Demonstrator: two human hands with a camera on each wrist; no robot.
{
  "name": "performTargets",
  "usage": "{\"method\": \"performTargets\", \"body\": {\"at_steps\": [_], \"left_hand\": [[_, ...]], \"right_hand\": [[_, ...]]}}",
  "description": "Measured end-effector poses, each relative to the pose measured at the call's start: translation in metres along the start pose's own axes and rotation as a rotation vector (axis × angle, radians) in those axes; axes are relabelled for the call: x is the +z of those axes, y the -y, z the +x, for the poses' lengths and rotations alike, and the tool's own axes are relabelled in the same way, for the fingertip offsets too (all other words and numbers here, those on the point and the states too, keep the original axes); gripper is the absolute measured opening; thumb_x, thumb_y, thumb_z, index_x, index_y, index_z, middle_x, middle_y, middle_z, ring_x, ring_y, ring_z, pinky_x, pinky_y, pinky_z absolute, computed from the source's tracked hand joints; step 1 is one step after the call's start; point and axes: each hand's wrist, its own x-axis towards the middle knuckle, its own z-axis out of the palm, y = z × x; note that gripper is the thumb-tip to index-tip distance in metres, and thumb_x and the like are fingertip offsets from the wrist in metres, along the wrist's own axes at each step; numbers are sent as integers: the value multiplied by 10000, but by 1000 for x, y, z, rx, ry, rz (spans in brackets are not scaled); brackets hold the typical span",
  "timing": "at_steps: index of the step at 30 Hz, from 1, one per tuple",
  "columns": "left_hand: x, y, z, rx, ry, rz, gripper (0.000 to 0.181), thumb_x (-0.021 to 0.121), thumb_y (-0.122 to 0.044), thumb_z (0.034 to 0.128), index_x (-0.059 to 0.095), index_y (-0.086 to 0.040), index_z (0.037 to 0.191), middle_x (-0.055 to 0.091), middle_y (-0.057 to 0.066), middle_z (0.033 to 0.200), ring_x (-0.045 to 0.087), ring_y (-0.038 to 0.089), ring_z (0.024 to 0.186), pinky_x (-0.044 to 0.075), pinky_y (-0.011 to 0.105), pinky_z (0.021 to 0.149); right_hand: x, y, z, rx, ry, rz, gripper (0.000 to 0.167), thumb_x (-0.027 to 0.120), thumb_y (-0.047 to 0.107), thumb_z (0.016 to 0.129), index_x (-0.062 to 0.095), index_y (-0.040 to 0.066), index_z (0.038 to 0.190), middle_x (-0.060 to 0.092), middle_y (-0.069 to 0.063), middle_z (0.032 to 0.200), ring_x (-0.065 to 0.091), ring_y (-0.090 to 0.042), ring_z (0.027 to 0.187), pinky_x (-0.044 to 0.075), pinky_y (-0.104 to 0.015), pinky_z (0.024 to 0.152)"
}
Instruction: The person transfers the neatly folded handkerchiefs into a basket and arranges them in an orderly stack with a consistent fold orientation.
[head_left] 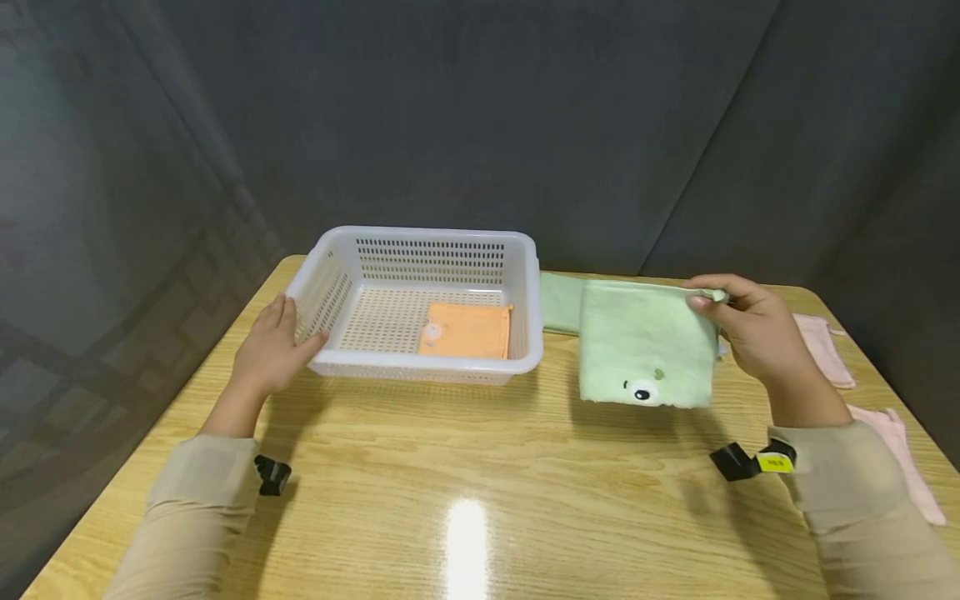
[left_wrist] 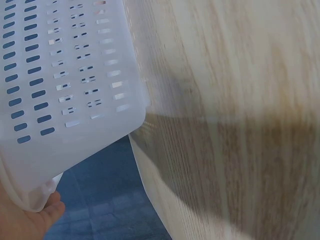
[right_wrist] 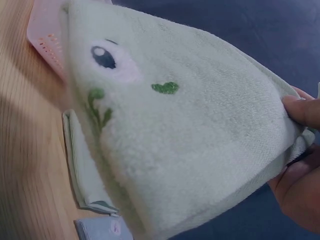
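My right hand point(head_left: 757, 325) pinches a folded light green towel point(head_left: 648, 342) by its upper right corner, holding it above the table. An embroidered eye and a green heart show on the towel's lower part; in the right wrist view the towel point(right_wrist: 190, 125) spreads from between thumb and fingers. At the left, my left hand point(head_left: 273, 346) grips the front left corner of a white perforated plastic basket point(head_left: 427, 364). Its thumb reaches over the rim, with the fingers outside; the left wrist view shows fingertips below the basket rim point(left_wrist: 30, 200). Inside the basket lies a folded orange towel point(head_left: 472, 329).
Behind the raised towel, another green cloth point(head_left: 561, 302) lies beside the basket. Pink cloths point(head_left: 825, 350) lie along the right side of the wooden table point(head_left: 390, 475). A small grey folded cloth point(right_wrist: 102, 228) shows in the right wrist view. Dark curtains point(head_left: 480, 125) hang behind.
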Motion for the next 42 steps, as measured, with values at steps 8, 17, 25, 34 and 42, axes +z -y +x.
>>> {"method": "performTargets", "body": {"at_steps": [8,17,25,34,42], "left_hand": [[-3,0,-1,-4,0,2,828,308,-505,870,26,132,1318,-10,296,1376,42,464,1226,113,572,939],[-4,-1,-1,-5,7,-2,818,311,-491,874,23,132,1318,-18,294,1377,37,463,1227,115,580,933],[-3,-1,0,-7,10,-3,818,312,-494,872,23,125,1321,-20,288,1380,33,458,1230,120,584,929],[-1,0,0,-16,22,-5,824,311,-503,871,13,117,1325,-34,277,1384,23,455,1232,122,593,922],[-1,0,0,-16,22,-9,834,309,-513,866,21,121,1324,-21,282,1383,29,455,1232,121,591,924]], "right_hand": [[8,3,7,-41,13,38,208,486,-69,829,652,-2,936,544,-51,851,540,-97,597,453,-176,500],[19,8,17,-27,-10,9,185,521,-49,817,666,21,909,551,-45,851,541,-93,628,461,-172,511],[26,7,24,-9,-18,14,168,539,-12,817,671,41,907,533,-46,856,546,-91,618,459,-174,504],[30,3,29,-31,-13,41,169,537,7,821,673,50,913,527,-58,841,549,-93,600,456,-175,487],[38,3,32,-22,-37,30,168,542,11,817,679,67,897,510,-69,869,541,-93,617,460,-177,504]]}}
